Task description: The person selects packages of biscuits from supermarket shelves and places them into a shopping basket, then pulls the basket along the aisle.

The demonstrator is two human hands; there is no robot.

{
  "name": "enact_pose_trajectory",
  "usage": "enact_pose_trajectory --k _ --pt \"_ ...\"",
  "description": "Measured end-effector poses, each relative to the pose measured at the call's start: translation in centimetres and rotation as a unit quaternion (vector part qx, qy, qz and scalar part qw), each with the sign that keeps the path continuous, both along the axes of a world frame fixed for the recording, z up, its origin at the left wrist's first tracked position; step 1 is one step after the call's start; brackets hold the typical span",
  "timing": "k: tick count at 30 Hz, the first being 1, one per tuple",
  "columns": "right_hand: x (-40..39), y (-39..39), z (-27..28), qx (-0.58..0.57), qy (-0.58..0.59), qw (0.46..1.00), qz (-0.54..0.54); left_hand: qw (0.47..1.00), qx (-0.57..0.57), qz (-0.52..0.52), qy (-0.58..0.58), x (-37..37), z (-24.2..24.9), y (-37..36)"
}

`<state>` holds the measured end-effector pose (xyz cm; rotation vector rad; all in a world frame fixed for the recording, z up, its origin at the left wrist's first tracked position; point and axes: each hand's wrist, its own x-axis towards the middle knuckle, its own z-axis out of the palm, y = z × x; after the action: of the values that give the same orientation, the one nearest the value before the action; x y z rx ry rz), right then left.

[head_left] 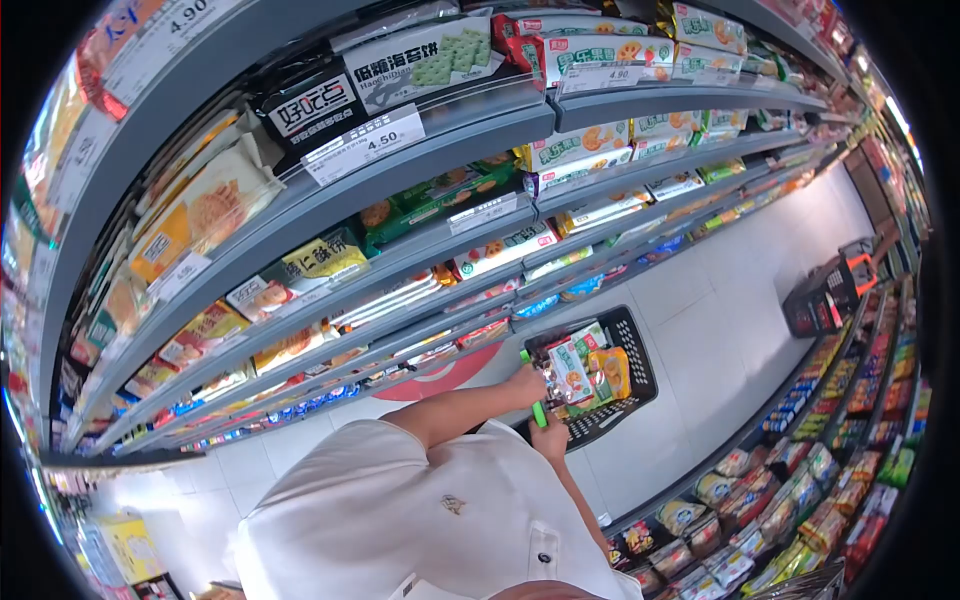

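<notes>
Below my chest, both arms reach toward a black shopping basket (642, 352) with perforated walls and a green handle (540, 413). My left hand (525, 386) is closed round the handle near its middle. Close beside it, my right hand (549, 438) grips the handle's nearer end. Several snack packets lie in the basket: a white and green packet (570, 372) with fruit pictures, and an orange-yellow packet (611, 371) next to it. A dark, shiny packet lies partly hidden behind my left hand.
Long grey shelves (440, 120) of packaged biscuits with price tags (366, 143) run along the left side. More snack shelves (760, 500) curve along the right. A dark basket with an orange handle (825, 300) stands on the pale tiled floor (690, 310) farther down the aisle.
</notes>
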<state>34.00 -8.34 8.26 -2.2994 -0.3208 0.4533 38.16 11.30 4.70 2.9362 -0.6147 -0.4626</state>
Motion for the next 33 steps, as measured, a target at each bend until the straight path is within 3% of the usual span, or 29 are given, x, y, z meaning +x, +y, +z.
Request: enact_pose_trajectory --k 2,6,17,18,21,22,23,25,27,29,33 --pt "0.3 -0.4 0.5 0.025 -0.014 0.999 0.016 0.999 0.001 0.012 -0.041 -0.4 2.0 -0.4" --pt "0.7 -1.7 0.2 0.057 0.005 0.998 0.039 0.999 0.035 0.04 -0.01 -0.4 6.2 -1.6" --pt "3.0 -3.5 -0.5 0.09 0.139 0.974 0.155 0.992 0.09 0.079 0.047 -0.3 5.2 -3.3" --pt "3.2 -3.6 -2.7 0.077 0.153 0.969 0.179 0.993 0.081 0.077 0.04 -0.6 4.8 -3.2" --pt "6.3 -3.5 -1.0 0.056 0.141 0.964 0.22 0.996 0.028 0.083 -0.007 -1.3 5.3 -2.6" --pt "7.5 -3.3 0.0 0.093 0.181 0.964 0.172 0.995 -0.001 0.102 -0.005 -1.5 4.4 -2.4" --pt "9.5 -2.6 1.1 0.091 0.101 0.975 0.174 0.992 -0.029 0.12 -0.005 -1.4 3.7 -2.3" --pt "13.7 -0.8 4.4 0.117 0.117 0.977 0.136 0.996 0.022 0.08 0.008 -1.5 4.0 -2.0" --pt "16.6 2.4 12.8 0.147 -0.007 0.972 0.184 0.996 -0.02 0.09 -0.015 -1.8 3.8 -1.8" --pt "18.3 6.5 20.5 0.182 -0.045 0.962 0.2 0.995 -0.021 0.096 0.001 -2.0 4.1 -1.5" --pt "18.1 15.3 36.3 0.162 -0.257 0.896 0.323 0.99 -0.091 0.1 -0.026 -2.7 2.4 -0.8"
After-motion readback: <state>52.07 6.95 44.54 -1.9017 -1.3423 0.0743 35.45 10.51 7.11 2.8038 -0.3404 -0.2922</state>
